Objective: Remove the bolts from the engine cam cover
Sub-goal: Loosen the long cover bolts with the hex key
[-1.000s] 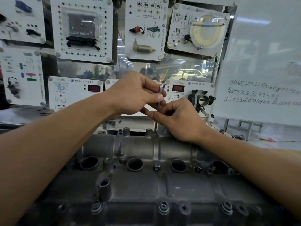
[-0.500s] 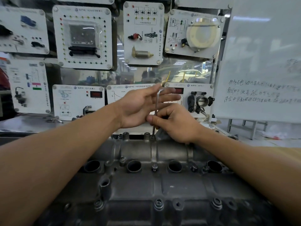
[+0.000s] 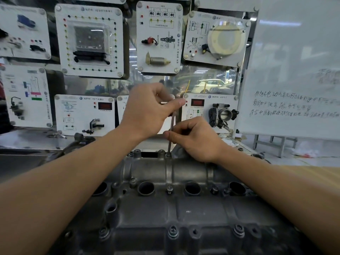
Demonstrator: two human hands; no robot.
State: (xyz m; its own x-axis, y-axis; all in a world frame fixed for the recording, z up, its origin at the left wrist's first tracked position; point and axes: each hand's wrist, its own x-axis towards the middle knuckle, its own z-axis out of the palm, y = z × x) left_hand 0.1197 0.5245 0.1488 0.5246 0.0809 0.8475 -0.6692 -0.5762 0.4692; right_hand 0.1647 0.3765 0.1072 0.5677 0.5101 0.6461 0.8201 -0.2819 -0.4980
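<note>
Left grip (image 3: 147, 111) clasps the thin grey metal hex key (image 3: 172, 124) up top, right grip (image 3: 195, 138) pinches its shaft, tip in a far-edge bolt (image 3: 168, 154) of the grey cast cam cover (image 3: 193, 210). Tilted, it may slip, rounding the socket.

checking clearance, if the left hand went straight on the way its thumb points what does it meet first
Likely the throttle panel, just right of the left hand in view, though it seems farther back; depth is unclear.

Dull grey cam cover (image 3: 193, 210) with dark round bores (image 3: 146, 188). Steel-grey hex key (image 3: 169, 142). White training panels (image 3: 88, 11) dotted in yellow, green and red. White whiteboard (image 3: 294, 52) bearing black handwriting.
</note>
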